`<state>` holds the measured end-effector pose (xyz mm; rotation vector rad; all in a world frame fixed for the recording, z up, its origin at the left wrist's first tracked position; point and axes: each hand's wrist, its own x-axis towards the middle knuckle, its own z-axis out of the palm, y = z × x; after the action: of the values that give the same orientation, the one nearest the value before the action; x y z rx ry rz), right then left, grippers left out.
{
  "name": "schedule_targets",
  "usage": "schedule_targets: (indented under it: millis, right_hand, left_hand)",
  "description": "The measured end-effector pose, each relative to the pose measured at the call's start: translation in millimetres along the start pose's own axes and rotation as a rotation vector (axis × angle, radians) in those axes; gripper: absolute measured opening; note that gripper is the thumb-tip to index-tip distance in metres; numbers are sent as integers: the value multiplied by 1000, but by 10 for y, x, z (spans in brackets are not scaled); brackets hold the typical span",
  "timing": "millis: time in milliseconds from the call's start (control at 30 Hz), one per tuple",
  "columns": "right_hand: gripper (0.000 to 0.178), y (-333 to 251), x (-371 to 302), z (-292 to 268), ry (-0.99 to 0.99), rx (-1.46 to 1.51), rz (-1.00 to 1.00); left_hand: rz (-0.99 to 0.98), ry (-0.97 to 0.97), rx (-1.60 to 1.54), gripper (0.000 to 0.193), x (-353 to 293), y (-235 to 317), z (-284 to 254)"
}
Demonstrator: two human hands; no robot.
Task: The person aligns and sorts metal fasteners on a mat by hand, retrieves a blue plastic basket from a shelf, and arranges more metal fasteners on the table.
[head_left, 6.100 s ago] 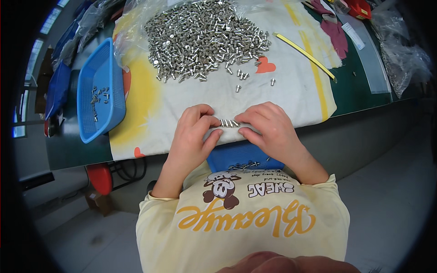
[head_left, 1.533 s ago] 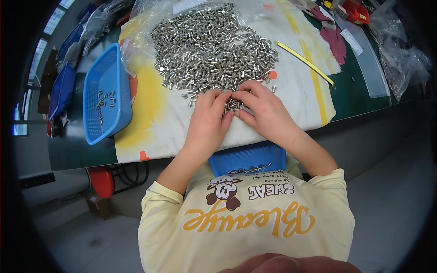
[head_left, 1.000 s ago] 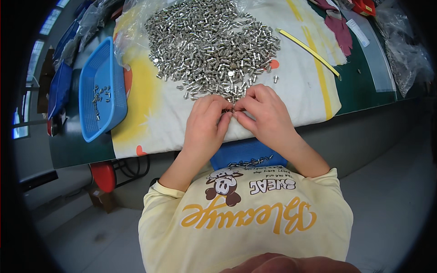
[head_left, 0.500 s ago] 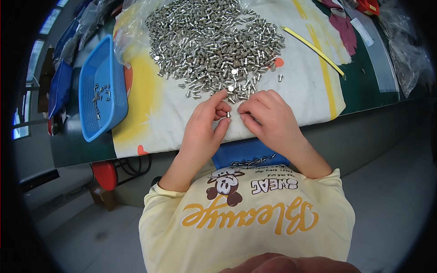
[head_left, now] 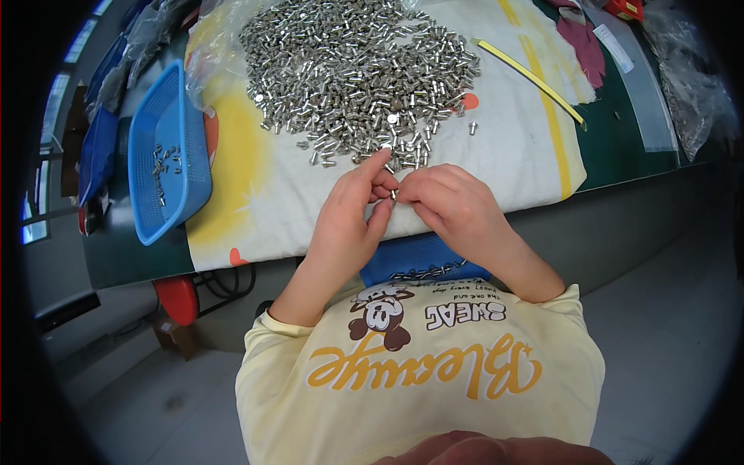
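My left hand is closed in a pinch, and a small silver metal fastener with a head and short shank shows at its thumb and fingertips. My right hand meets it from the other side, thumb and fingers pressed together beside the fastener. Whatever the right fingertips grip is hidden. Just beyond both hands spreads a large heap of similar silver fasteners, its near edge close to my left index finger. One fastener stands apart at the right of the heap.
At left stands a blue plastic basket with several fasteners inside. A blue bin holding more metal pieces sits below the table edge, by my body. A white-and-yellow cloth covers the green table. A yellow strip lies at right.
My right hand has moved left and its fingertips now come up against the fastener at my left hand. The view has shifted slightly.
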<state>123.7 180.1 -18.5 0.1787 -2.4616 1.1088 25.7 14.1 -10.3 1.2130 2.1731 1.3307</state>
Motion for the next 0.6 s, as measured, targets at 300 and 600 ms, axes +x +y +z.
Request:
schedule_targets:
  millis: [300,600]
  right_hand:
    - [21,14,65,-222,79,-183,135]
    - [23,-27,-31,-231,-43,-59,94]
  left_hand:
    - [15,19,43,66,30,81,13]
    - [40,37,35,67,43,33,74]
